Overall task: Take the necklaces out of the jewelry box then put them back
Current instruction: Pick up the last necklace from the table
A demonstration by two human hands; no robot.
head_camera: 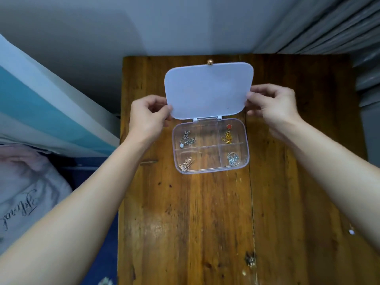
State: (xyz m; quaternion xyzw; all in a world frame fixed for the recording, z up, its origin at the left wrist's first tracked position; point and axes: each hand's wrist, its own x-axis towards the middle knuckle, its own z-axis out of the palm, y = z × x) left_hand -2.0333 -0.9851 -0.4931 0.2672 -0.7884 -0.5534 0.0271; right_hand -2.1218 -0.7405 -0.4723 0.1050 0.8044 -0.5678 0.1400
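The clear plastic jewelry box sits at the far middle of the brown wooden surface, its frosted white lid swung up. The left hand pinches the lid's left edge and the right hand its right edge. All four necklaces lie in their compartments: a silver chain far left, a gold chain with a red charm far right, a rose-gold chain near left, a silver chain bundle near right. Nothing lies outside, so either removal has not begun or the return is complete; I cannot tell which.
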